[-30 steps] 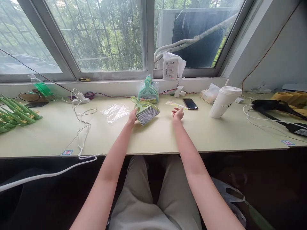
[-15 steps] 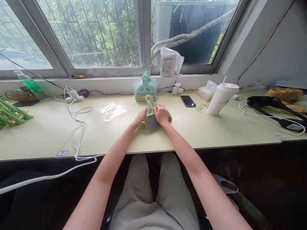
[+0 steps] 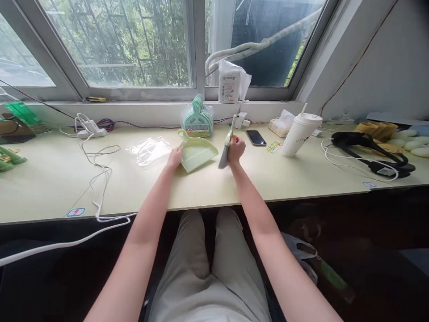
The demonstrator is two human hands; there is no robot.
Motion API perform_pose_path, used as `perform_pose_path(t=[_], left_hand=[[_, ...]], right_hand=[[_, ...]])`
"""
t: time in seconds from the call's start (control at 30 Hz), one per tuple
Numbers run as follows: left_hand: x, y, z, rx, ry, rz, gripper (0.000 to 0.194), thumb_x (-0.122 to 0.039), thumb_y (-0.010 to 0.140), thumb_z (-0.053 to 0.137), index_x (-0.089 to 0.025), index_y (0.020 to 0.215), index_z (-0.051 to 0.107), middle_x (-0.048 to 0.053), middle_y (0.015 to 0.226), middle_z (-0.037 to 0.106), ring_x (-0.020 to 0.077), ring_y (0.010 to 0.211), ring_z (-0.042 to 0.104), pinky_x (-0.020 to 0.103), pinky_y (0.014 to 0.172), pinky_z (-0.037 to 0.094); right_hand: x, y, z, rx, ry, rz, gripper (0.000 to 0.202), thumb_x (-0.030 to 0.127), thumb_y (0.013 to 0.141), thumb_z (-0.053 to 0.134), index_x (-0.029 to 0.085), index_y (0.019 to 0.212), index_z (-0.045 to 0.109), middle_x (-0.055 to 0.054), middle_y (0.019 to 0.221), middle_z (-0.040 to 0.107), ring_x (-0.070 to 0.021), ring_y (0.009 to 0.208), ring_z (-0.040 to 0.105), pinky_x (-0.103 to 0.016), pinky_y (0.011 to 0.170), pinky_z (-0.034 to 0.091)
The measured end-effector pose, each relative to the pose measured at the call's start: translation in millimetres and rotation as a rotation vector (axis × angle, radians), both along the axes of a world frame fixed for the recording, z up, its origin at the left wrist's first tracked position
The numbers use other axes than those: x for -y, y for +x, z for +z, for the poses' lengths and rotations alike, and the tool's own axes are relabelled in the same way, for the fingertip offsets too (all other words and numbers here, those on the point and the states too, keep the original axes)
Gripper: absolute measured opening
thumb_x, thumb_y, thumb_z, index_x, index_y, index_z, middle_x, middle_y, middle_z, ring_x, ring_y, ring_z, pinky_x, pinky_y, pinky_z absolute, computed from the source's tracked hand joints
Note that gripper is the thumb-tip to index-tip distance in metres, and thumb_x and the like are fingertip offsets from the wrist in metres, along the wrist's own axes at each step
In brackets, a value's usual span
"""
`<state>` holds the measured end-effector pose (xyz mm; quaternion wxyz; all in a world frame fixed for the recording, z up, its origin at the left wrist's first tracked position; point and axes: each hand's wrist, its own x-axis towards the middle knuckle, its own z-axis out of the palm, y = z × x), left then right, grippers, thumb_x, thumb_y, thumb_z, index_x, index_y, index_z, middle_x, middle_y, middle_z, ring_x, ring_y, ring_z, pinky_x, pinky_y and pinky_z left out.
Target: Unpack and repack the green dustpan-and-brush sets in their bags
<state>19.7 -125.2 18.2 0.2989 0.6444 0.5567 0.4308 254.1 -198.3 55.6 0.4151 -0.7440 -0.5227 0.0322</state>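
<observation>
My left hand (image 3: 175, 157) is closed on the left side of a light green dustpan (image 3: 200, 154), just below its handle. The pan sits low over the table with its inside showing. In my right hand (image 3: 237, 149) is a small hand brush (image 3: 225, 154), gripped by its handle and turned edge-on, grey bristles downward. Brush and dustpan are apart, with a narrow gap between them. Behind the pan, a stack of teal dustpan sets (image 3: 197, 120) in clear wrap leans near the sill. Left of my left hand lies a crumpled clear plastic wrapper (image 3: 149, 150).
A phone (image 3: 256, 137), a small card (image 3: 275, 146), a tissue pack (image 3: 280, 126) and a white cup with a straw (image 3: 300, 135) stand to the right. Farther right is a black strap (image 3: 368, 150). White cables (image 3: 100, 179) run across the left of the table (image 3: 140, 192).
The brush has come away from the dustpan and moved right with my right hand. My left hand has shifted left with the pan. The view has turned slightly.
</observation>
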Motion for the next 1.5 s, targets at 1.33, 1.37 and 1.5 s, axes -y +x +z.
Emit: perform_pose_path(t=[1.33,1.37,1.5], left_hand=[[20.1,-11.4,8.1,-0.477,0.104,0.194,0.015,-0.029,0.084,0.054,-0.023,0.087,0.067,0.010,0.096,0.072,0.0299,0.097,0.064,0.039,0.084,0.047],[21.1,-9.9,8.4,-0.470,0.113,0.185,0.012,-0.028,0.083,0.056,-0.023,0.083,0.066,0.010,0.094,0.072,0.0293,0.096,0.064,0.039,0.083,0.047],[28.8,4.3,8.1,-0.264,0.071,-0.183,0.010,-0.029,0.078,0.062,-0.020,0.075,0.066,0.008,0.081,0.071,0.0227,0.078,0.064,0.033,0.073,0.050]], right_hand=[[-2.6,2.4,-20.8,0.143,-0.153,-0.008,0.038,0.016,0.082,0.057,0.016,0.119,0.056,-0.016,0.110,0.069,-0.0307,0.115,0.054,-0.044,0.095,0.037],[-2.8,-0.9,-20.2,0.123,-0.144,0.027,0.039,0.017,0.081,0.058,0.018,0.120,0.056,-0.013,0.109,0.070,-0.0289,0.113,0.056,-0.041,0.094,0.038],[-3.2,-19.9,-21.8,0.131,-0.148,0.233,0.033,0.019,0.081,0.060,0.024,0.113,0.059,-0.005,0.102,0.073,-0.0237,0.107,0.060,-0.036,0.094,0.038]])
